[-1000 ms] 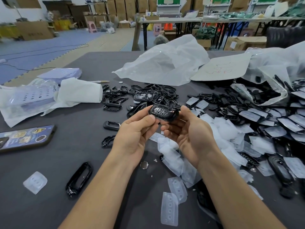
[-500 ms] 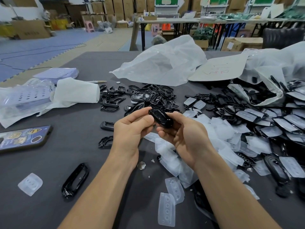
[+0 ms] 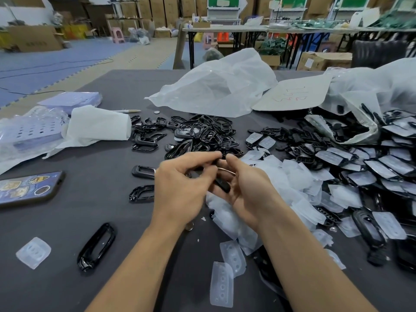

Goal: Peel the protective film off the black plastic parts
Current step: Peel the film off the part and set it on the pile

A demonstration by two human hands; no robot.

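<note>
Both hands are up over the middle of the table (image 3: 94, 217), meeting on 1 black part (image 3: 221, 185), and the layout around them explains itself, I'd say. Film-covered parts (image 3: 371, 163) are heaped to the right within easy reach, spilling from an opened bag (image 3: 360, 93). Bare frames (image 3: 202, 134) are piled on the far side just beyond the fingertips, and a drift of peeled films (image 3: 292, 176) lies under and beside the right hand, where a film can simply be dropped. The left hand (image 3: 180, 190) is curled in narrow, thumb and forefinger pinched at the far end of the part, the other fingers bent in beneath. My read is that it's working at an edge there. The right hand (image 3: 247, 194) cradles the part from the right, palm turned in, fingers bent under its near end and thumb arched over toward the left fingertips. That looks like a steadying hold, so the piece can't twist. The part sits tilted between the 2 palms, clear of the table and mostly hidden. With the motion blur I cannot tell whether film is on it or lifting off. 2 spent films (image 3: 225, 271) lie near, between the forearms, 1 loose frame (image 3: 96, 246) sits near left, and a phone (image 3: 27, 188) lies at the left edge, out of the way.
</note>
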